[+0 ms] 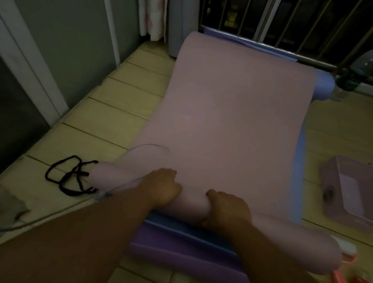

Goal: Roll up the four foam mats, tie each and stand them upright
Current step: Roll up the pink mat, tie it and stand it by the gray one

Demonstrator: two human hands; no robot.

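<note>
A pale wooden plank floor carries a stack of foam mats: a purple mat and a blue mat lie beneath a pink mat, whose near end is rolled. To the left of the stack, a black cord lies tangled on the planks. On the right sit a pink plastic bin, a clear water bottle by the railing, and a pink brush.

two bare forearms — no sleeves, rings or watch — left hand, right hand.
</note>
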